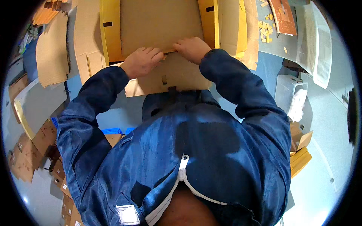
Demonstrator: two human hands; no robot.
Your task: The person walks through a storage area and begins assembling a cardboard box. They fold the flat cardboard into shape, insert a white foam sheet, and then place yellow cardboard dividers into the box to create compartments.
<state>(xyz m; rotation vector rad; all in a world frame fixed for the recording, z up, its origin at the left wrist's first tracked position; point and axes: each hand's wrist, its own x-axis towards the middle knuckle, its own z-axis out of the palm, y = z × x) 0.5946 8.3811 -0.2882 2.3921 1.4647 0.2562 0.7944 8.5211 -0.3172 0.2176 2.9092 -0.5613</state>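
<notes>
In front of me lies a partly folded cardboard box (162,24) with a brown base panel and yellow side walls, each with a dark slot. Its near flap (177,73) hangs toward my body, with a small slot in it. My left hand (142,62) is at the left part of the fold between base and flap, its fingers bent over the cardboard and closed. To the right, my right hand (193,49) rests on the same fold with curled fingers. A dark gap shows along the fold between both hands. The undersides of my fingers are hidden.
Flat cardboard sheets (52,52) stand at the left. Small yellow cardboard scraps (266,30) lie on the table at the right, beside a reddish-brown printed piece (283,17). A clear plastic bin (288,94) and cartons (301,141) are lower right; more boxes (28,156) sit lower left.
</notes>
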